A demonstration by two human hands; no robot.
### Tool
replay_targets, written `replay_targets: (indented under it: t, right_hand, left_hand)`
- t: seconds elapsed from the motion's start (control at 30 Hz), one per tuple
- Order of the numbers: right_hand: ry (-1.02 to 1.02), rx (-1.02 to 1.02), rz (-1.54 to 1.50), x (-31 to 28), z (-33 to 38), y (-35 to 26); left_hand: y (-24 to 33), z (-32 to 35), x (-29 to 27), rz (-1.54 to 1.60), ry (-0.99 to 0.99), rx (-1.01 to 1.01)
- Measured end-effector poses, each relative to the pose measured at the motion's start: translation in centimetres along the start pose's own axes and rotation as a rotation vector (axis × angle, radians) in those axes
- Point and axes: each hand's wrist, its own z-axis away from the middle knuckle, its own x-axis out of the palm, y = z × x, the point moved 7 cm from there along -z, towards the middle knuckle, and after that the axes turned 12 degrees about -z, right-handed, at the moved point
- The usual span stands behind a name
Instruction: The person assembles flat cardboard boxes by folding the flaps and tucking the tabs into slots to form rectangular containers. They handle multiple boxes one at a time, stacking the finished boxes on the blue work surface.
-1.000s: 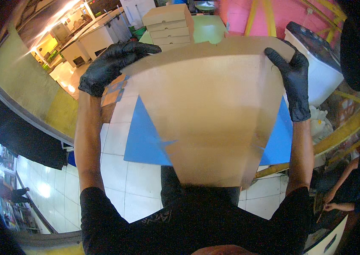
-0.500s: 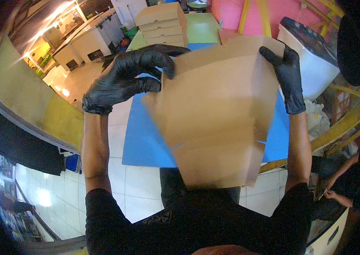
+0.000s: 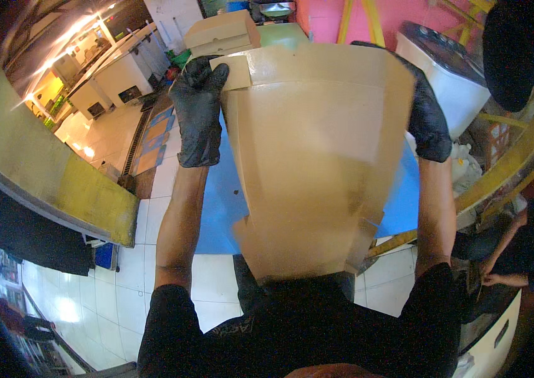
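Observation:
A brown cardboard box blank with creased flaps stands tilted in front of me, its lower end close to my shirt. My left hand, in a black glove, pinches the small flap at its upper left corner. My right hand, gloved alike, grips the upper right edge, with part of its fingers hidden behind the board. Beneath the cardboard lies a blue table top, mostly covered from view.
Folded cardboard boxes are stacked at the far left of the table. A white appliance with a dark top stands at the right, near a yellow frame. Another person's hands show at the lower right. Left is a yellowish wall.
My left hand has turned upright and closed on the corner flap. The right hand's fingers have gone behind the board's edge. The side flaps look more bent up.

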Motion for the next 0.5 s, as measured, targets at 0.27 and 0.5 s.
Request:
replay_targets:
  t: [0.27, 0.5]
  right_hand:
    - [0.429, 0.299, -0.425, 1.6, 0.1, 1.0]
    - [0.303, 0.358, -0.702, 3.5, 1.8, 0.0]
  left_hand:
    - [-1.4, 1.7, 1.2, 0.068, -0.019, -0.063]
    - [-2.8, 2.5, 1.4, 0.123, 0.028, -0.115]
